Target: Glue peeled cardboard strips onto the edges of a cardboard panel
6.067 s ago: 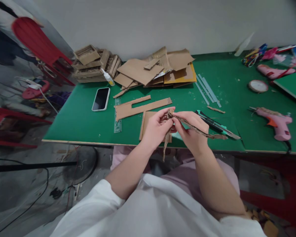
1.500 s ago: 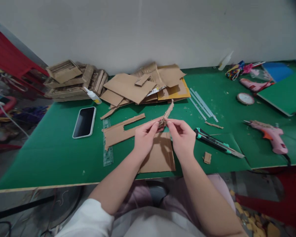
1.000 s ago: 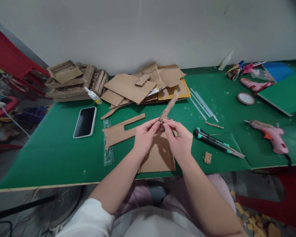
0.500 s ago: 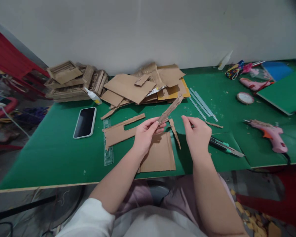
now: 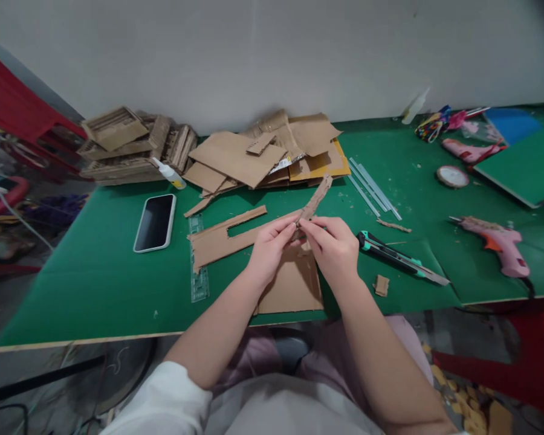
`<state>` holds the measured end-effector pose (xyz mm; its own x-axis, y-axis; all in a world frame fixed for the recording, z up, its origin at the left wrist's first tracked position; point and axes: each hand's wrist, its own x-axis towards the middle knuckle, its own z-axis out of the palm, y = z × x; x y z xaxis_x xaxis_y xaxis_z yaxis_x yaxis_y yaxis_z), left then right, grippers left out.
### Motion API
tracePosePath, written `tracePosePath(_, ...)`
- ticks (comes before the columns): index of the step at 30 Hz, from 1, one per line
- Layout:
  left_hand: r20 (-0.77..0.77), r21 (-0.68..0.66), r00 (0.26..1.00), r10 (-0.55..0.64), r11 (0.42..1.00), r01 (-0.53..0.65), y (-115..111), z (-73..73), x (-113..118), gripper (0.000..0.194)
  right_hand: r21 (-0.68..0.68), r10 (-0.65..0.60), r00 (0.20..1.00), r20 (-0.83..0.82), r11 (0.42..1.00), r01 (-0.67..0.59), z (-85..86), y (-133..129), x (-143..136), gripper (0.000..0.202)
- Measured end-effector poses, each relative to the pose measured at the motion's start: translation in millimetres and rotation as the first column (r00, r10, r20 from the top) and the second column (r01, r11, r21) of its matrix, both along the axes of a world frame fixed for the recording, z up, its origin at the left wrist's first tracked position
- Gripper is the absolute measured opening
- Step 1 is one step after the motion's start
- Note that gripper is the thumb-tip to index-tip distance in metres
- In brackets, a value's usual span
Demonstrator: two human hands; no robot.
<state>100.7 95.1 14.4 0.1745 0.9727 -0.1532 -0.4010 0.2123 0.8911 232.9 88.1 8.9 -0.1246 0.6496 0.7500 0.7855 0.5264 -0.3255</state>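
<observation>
A torn cardboard strip (image 5: 317, 197) slants up and away from between my hands. My left hand (image 5: 272, 241) pinches its near end, and my right hand (image 5: 333, 241) closes on the same end, the fingertips of both hands almost meeting. Beneath them lies a flat cardboard piece (image 5: 290, 287), partly covered by my hands. Left of my hands, a cardboard piece with a rectangular cut-out (image 5: 213, 244) rests over a clear ruler (image 5: 200, 287). To the right is a utility knife (image 5: 401, 260) with its blade out, near a small cardboard scrap (image 5: 381, 286).
Cardboard sheets (image 5: 236, 157) pile up against the wall, beside stacked cardboard trays (image 5: 122, 151) and a glue bottle (image 5: 170, 174). A phone (image 5: 155, 222) lies at left. Clear glue sticks (image 5: 374, 187), a tape roll (image 5: 452, 176) and a pink glue gun (image 5: 496, 241) are on the right.
My right hand has moved left from beside the strip and now grips its near end along with my left hand. The utility knife and small scrap have come into fuller view.
</observation>
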Motion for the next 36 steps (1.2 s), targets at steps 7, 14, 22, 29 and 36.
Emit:
tracePosePath(7, 0.06, -0.051, 0.996, -0.069, 0.996, 0.072, -0.5, 3.4, -0.8, 0.033, -0.062, 0.064, 0.996, -0.067, 0.996, -0.069, 3.6, -0.6, 1.6, 0.014)
tracePosePath(14, 0.023, 0.002, 0.997, -0.077, 0.997, 0.077, -0.2, 3.1, -0.7, 0.034, -0.149, 0.047, 0.995, -0.087, 0.987, -0.06, 6.4, -1.1, 0.7, 0.012)
tracePosePath(22, -0.344, 0.28, 0.935, 0.084, 0.96, 0.017, -5.4, -4.6, 1.0, 0.037, -0.063, 0.021, 0.993, -0.113, 0.998, -0.028, 4.6, -0.8, -0.7, 0.012)
tracePosePath(29, -0.664, 0.47, 0.69, 0.288, 0.878, 0.086, -12.3, -5.5, -0.6, 0.037, -0.066, -0.109, 0.991, -0.084, 0.992, 0.104, -1.1, -6.2, -11.8, 0.011)
tracePosePath(36, -0.555, 0.415, 0.81, 0.19, 0.907, 0.071, -10.6, 1.4, 0.6, 0.035, -0.17, -0.108, 0.962, -0.253, 0.983, 0.066, -2.8, -1.7, -16.8, 0.006)
